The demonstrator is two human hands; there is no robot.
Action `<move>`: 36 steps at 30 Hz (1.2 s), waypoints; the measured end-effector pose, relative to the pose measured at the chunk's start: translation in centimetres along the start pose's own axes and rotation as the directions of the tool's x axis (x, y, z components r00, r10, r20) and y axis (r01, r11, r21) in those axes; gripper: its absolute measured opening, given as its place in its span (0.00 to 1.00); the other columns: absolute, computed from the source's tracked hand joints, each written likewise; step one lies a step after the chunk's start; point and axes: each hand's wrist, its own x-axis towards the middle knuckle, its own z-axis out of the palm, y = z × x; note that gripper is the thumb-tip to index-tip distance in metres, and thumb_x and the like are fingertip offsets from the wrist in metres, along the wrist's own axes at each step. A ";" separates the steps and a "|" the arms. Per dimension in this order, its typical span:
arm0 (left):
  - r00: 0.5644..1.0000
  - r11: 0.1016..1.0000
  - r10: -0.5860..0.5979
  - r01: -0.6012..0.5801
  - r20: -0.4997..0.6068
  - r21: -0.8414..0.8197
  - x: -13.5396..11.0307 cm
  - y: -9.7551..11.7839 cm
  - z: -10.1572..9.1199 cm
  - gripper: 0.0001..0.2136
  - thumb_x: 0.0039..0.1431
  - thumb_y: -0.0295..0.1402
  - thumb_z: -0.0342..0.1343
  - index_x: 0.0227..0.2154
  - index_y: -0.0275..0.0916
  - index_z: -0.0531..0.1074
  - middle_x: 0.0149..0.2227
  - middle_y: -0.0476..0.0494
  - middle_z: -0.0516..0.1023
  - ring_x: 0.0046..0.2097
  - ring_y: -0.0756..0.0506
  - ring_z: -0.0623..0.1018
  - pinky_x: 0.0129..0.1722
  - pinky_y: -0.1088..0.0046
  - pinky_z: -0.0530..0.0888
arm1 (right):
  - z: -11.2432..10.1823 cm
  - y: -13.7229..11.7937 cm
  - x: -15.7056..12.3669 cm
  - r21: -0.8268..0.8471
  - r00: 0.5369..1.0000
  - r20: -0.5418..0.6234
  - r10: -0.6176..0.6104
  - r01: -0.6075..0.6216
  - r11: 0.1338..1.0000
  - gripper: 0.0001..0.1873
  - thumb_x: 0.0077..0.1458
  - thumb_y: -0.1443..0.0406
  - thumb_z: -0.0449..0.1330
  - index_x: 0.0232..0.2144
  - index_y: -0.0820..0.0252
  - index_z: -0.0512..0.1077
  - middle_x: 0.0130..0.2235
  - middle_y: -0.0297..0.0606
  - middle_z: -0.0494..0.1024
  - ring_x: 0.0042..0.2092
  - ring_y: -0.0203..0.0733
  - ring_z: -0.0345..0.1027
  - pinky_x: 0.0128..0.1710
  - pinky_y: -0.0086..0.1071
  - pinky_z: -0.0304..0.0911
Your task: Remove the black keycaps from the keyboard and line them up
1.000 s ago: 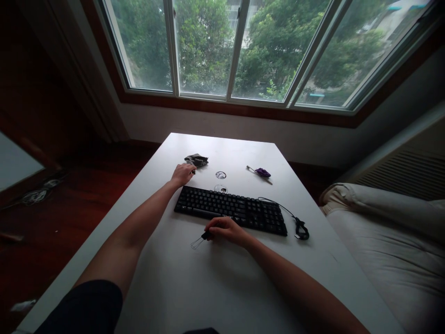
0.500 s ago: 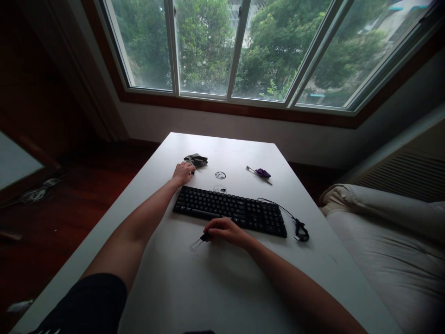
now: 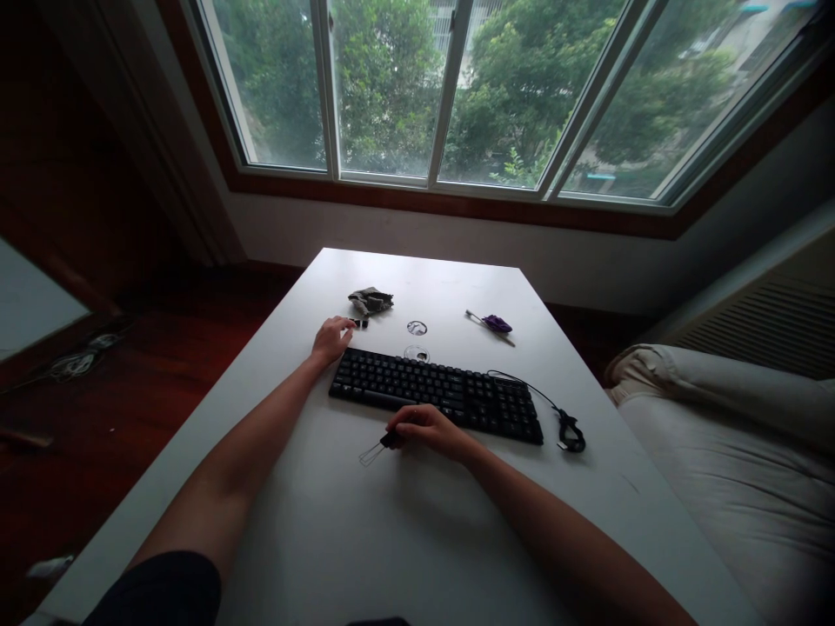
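Note:
A black keyboard lies across the middle of a white table. My right hand rests at the keyboard's near edge, fingers closed on a wire keycap puller with a black grip; its wire loop lies on the table. My left hand lies off the keyboard's far left corner, fingers loosely spread, their tips beside small dark keycaps. A crumpled grey cloth sits just beyond those keycaps.
Two clear round lids or dishes sit behind the keyboard. A purple brush lies at the back right. The keyboard's coiled cable trails off its right end. A cushioned seat stands right of the table; wooden floor lies to the left.
My left hand has drawn back a little from the small keycaps by the grey cloth, which now lie uncovered on the table. My right hand has stayed put with the puller.

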 end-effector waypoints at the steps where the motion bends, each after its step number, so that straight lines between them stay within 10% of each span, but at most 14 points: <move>1: 0.999 0.999 -0.024 0.025 0.029 -0.032 -0.3 -0.1 -0.1 0.12 0.62 0.31 0.52 0.43 0.41 0.79 0.45 0.41 0.80 0.45 0.41 0.76 0.52 0.62 0.73 | 0.0 0.0 0.0 0.003 1.000 -0.003 -0.001 0.001 1.000 0.21 0.57 0.53 0.69 0.43 0.65 0.80 0.38 0.45 0.84 0.38 0.43 0.81 0.42 0.35 0.74; 36: 0.964 0.959 -0.011 0.085 0.264 -0.271 -2.6 -0.2 -1.0 0.15 0.56 0.33 0.54 0.42 0.42 0.82 0.44 0.46 0.83 0.45 0.43 0.79 0.50 0.67 0.75 | -0.2 0.1 0.4 0.011 1.000 -0.007 0.003 -0.003 1.000 0.21 0.57 0.53 0.68 0.44 0.65 0.79 0.38 0.46 0.84 0.38 0.43 0.80 0.41 0.36 0.74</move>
